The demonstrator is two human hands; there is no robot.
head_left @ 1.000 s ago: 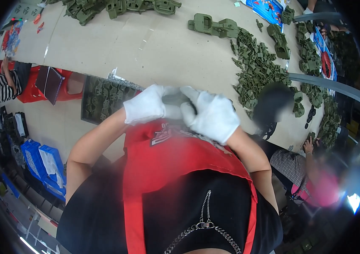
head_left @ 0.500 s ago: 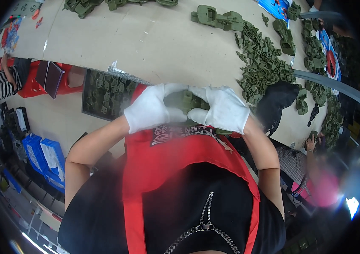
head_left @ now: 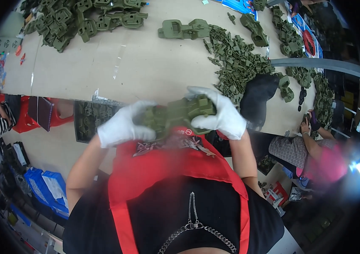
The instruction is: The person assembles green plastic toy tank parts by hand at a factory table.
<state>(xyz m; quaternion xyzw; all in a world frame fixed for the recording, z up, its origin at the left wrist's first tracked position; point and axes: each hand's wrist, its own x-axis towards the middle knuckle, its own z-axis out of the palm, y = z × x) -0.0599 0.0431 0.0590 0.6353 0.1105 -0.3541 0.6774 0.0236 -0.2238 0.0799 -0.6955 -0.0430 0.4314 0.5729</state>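
Between my hands, close to my red apron, is an olive-green plastic toy vehicle body, lying crosswise. My left hand, in a white glove, grips its left end with thumb and fingers. At the other end my right hand, also gloved in white, has its fingers over the far edge and its thumb on the near side. Another long green vehicle body lies on the table beyond my hands. To its right spreads a heap of small green plastic parts.
A pile of green vehicle bodies covers the far left of the pale table. A black bag-like thing lies right of my right hand. A tray of green parts stands below the table edge. Other people sit at left and right.
My hands have moved apart, and the vehicle body now shows at full length between them. The whole view has shifted, bringing more of the far-left pile into sight.
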